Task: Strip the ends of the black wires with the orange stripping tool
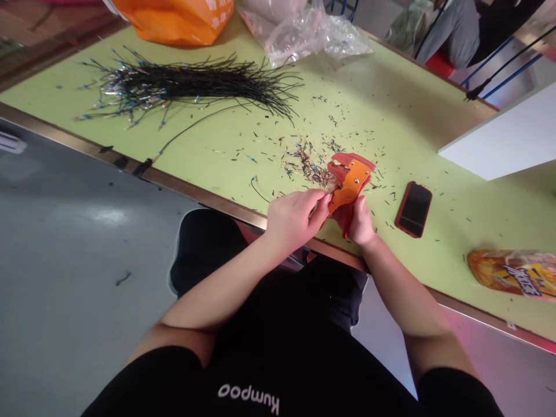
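My right hand (361,223) is wrapped round the red and orange wire stripper (353,180), whose jaws point up and to the left over the table's front edge. Close against the tool's left side, my left hand (297,215) pinches a thin black wire (259,190). One end of that wire, with a blue tip, sticks out to the left of the hand. Its other end is hidden by my fingers and the tool. Behind the jaws lies a heap of cut wire bits (310,165), mostly dark with some blue pieces.
A large bundle of black wires (195,81) with blue ends lies at the back left. Behind it are an orange bag (178,20) and clear plastic bags (304,35). A phone (413,209) and a snack packet (512,272) lie to the right, near a white panel (508,136).
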`<state>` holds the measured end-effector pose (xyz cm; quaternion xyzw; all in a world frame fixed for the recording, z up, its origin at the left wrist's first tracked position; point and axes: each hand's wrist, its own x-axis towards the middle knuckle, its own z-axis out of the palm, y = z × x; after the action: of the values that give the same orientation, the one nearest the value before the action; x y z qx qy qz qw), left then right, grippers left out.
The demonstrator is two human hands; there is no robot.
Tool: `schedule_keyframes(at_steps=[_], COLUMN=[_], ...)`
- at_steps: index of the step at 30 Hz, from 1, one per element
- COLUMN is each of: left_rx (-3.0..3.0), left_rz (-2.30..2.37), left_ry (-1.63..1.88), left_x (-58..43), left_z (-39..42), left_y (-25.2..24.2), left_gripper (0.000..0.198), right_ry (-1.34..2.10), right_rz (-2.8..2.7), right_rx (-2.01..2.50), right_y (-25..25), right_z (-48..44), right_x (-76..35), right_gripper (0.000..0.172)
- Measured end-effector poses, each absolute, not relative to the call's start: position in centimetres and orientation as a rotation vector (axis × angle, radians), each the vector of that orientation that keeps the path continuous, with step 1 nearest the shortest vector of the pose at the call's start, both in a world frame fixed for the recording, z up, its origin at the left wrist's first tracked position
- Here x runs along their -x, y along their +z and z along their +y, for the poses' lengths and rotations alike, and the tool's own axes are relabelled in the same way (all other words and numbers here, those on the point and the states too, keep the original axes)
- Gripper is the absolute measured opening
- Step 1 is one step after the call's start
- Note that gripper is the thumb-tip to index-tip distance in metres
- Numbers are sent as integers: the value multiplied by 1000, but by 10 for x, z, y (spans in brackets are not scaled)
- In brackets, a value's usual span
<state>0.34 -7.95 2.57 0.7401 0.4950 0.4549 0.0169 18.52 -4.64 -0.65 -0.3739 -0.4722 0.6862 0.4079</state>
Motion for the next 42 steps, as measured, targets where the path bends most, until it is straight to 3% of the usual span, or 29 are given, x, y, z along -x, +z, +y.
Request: schedule_keyframes(at_steps=[12, 20, 33, 37, 42], left_rx=[-2297, -2340, -2305, -2205, -1972], left_rz=[1553, 1529, 1531, 1524, 1516], left_ry=[1408, 1426, 1406, 1381, 1499], left_x=[-5, -7, -8, -2, 17], left_z=[-77, -79, -82, -82, -69], left_y=[26, 26, 27, 31, 33], left_gripper=[29, 27, 26, 27, 32], right_ry=[1693, 1607, 1615, 1720, 1990], right_rz=[-1208, -1276, -1243, -1179, -1191], right_rx=[884, 987, 878, 784, 677], right_y=[-12, -9, 12, 14, 17], right_z=[-45, -50, -54, -50, -47], right_x=[-184, -184, -176, -181, -189], right_gripper=[62, 72, 64, 64, 79])
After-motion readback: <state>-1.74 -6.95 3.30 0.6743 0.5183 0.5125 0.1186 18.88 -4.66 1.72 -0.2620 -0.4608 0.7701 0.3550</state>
